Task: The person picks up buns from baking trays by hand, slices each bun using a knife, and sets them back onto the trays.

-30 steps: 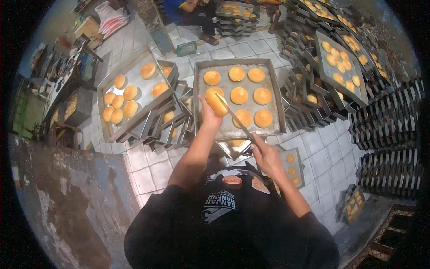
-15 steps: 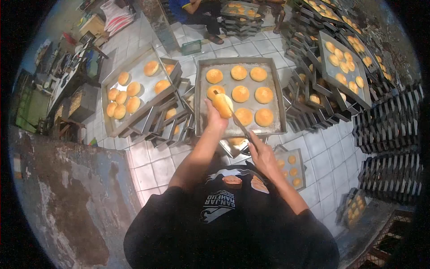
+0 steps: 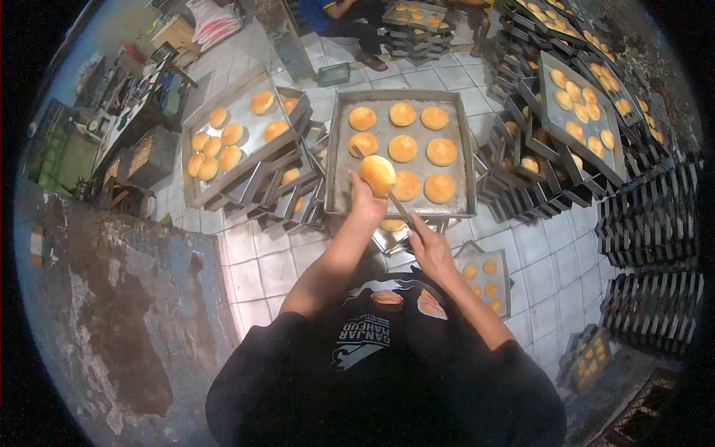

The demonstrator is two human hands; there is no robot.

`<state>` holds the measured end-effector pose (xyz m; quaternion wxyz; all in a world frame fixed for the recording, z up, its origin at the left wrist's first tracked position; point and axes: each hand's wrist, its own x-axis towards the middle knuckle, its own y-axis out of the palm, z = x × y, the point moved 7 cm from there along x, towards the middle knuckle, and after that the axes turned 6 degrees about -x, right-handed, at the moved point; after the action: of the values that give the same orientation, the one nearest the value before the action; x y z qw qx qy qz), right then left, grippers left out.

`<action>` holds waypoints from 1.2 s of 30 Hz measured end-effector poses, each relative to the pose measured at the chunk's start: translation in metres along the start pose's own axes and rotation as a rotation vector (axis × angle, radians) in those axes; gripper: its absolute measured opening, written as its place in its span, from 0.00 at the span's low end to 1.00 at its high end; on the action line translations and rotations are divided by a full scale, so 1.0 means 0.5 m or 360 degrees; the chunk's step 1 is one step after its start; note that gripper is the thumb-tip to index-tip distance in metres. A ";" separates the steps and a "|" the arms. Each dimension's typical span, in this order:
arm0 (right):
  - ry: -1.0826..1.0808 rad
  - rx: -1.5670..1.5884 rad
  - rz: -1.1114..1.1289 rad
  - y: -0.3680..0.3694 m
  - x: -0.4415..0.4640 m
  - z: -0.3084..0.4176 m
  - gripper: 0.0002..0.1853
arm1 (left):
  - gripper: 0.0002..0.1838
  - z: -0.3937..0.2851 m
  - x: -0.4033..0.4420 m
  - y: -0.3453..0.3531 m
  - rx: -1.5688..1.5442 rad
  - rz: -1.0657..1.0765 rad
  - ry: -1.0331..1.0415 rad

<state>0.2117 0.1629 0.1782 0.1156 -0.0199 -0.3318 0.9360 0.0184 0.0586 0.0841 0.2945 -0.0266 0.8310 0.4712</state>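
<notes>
My left hand [image 3: 366, 200] holds a golden bun [image 3: 377, 176] above the lower left of a square metal tray [image 3: 469, 179]. A long knife [image 3: 401, 211] is gripped in my right hand [image 3: 432, 249]. Its blade runs up and left at the bun, and the tip shows past the bun's upper left side. How deep the blade sits in the bun I cannot tell. Several round buns, such as this one [image 3: 402, 148], lie in rows on the tray beyond my hands.
On the left, a tilted tray [image 3: 192, 186] of buns rests on stacked trays. More bun trays [image 3: 551, 127] are piled at the right, above dark stacked trays [image 3: 648, 216]. A seated person [image 3: 357, 30] is at the top, near a green basket [image 3: 334, 74]. A wall [image 3: 126, 320] stands lower left.
The held bun has turned and moved slightly right and down, showing a rounder face. The knife blade now shows less beyond my right hand. The surroundings have shifted slightly right in view.
</notes>
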 end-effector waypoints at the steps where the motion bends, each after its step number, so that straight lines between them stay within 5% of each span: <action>1: 0.0130 0.0037 0.0128 0.023 0.021 -0.010 0.25 | 0.41 0.021 -0.005 -0.022 0.0016 -0.0116 -0.0081; 4: -0.0134 0.0145 -0.0048 0.066 0.084 0.001 0.25 | 0.40 0.036 -0.024 -0.045 0.0032 -0.0232 -0.0145; 7: -0.0095 0.0190 0.0039 0.080 0.103 0.013 0.26 | 0.41 0.014 -0.013 -0.048 0.0019 -0.0114 -0.0133; 10: 0.0005 0.0205 0.0155 0.076 0.102 0.015 0.26 | 0.39 -0.027 0.024 -0.076 0.0049 -0.0337 -0.0122; 14: 0.0235 0.0223 0.0190 0.030 0.040 -0.038 0.26 | 0.33 -0.098 0.114 -0.131 0.0042 -0.0366 0.0205; 18: 0.0492 0.0352 0.0065 -0.005 -0.025 -0.126 0.26 | 0.31 -0.140 0.207 -0.246 0.0947 -0.0572 0.0242; 20: 0.0600 0.0304 0.0002 -0.014 -0.039 -0.135 0.26 | 0.29 -0.145 0.255 -0.219 0.1993 -0.0045 0.0623; 21: 0.0628 0.0293 -0.0100 -0.014 -0.042 -0.143 0.26 | 0.25 -0.166 0.228 -0.151 0.2285 -0.0061 0.0761; 24: 0.0646 0.0075 -0.0279 -0.001 -0.020 -0.123 0.27 | 0.25 -0.171 0.330 -0.050 0.2267 -0.0125 0.1140; 27: 0.0981 0.0349 -0.0212 0.033 -0.019 -0.102 0.27 | 0.30 -0.170 0.398 -0.017 0.2557 -0.0535 0.0892; 31: 0.1070 0.0367 -0.0216 0.048 -0.033 -0.099 0.27 | 0.38 -0.101 0.433 -0.006 0.2844 -0.0074 0.0344; 33: 0.1005 0.0397 -0.0248 0.061 -0.036 -0.129 0.27 | 0.33 -0.068 0.352 0.042 0.2756 0.0304 0.1123; 36: 0.0898 0.0424 -0.0304 0.039 -0.008 -0.098 0.27 | 0.34 -0.048 0.329 0.010 0.2205 0.0273 0.0674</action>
<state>0.2172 0.1776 0.1273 0.2917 -0.2320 -0.1617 0.9137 -0.1301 0.0806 0.0126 0.0387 0.1404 0.9768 -0.1569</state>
